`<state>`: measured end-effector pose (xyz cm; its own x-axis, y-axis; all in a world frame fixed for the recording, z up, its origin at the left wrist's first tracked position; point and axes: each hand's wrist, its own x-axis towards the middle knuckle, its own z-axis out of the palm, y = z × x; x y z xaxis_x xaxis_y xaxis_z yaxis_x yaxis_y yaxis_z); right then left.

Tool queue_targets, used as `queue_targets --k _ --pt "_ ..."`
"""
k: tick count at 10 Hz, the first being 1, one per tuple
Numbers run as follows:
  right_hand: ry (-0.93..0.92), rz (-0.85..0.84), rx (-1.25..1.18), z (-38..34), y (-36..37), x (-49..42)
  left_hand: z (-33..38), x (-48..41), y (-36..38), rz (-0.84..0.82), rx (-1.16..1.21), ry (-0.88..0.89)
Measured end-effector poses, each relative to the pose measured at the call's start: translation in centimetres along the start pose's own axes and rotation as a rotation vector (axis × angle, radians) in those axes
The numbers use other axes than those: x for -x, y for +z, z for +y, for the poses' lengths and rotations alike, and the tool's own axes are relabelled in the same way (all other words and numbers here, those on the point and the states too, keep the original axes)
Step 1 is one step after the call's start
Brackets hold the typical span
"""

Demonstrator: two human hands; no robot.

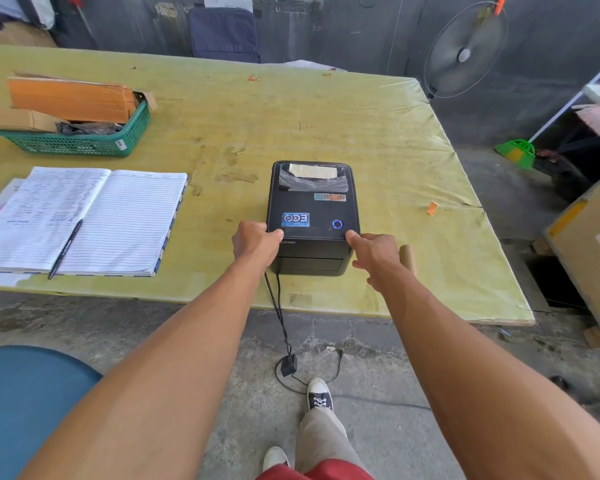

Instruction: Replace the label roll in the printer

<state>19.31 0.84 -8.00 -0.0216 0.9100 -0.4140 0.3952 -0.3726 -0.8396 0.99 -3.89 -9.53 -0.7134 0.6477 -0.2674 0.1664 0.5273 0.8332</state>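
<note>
Both your hands, left [255, 242] and right [374, 251], clamp front corners of black plastic label printer [312, 216]. Rigid, light shell; cover closed. Lift lid at side edges.

The picture is bright, with soft daylight all over. The yellow desk [326, 109] looks well lit and a bit washed out toward 12 o'clock. Shadows are faint; a small dark one sits under the printer [312, 216] at 6 o'clock. The shiny window on the printer's top shows white glare. The wall at 12 o'clock is dim and gray. Straight lines bend near the edges, like the desk's rim. The arms at 6 o'clock look stretched. The corners are a little soft and blurry.
</note>
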Motion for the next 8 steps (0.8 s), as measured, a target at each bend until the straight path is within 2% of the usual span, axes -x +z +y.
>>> queue_targets --k 4,6,7,8 --pt "0.034 0.035 -0.018 -0.1 0.2 0.4 -0.3 0.1 0.2 0.011 -0.023 0.06" --pt "0.008 0.048 -0.007 0.2 0.5 0.2 -0.9 0.3 -0.2 -0.042 -0.031 0.121" --pt "-0.017 0.042 0.038 0.5 0.4 0.0 -2.1 -0.1 -1.1 -0.111 0.013 0.151" --pt "0.074 -0.035 0.027 1.7 -0.5 0.8 -5.6 1.3 -2.5 -0.108 0.032 0.104"
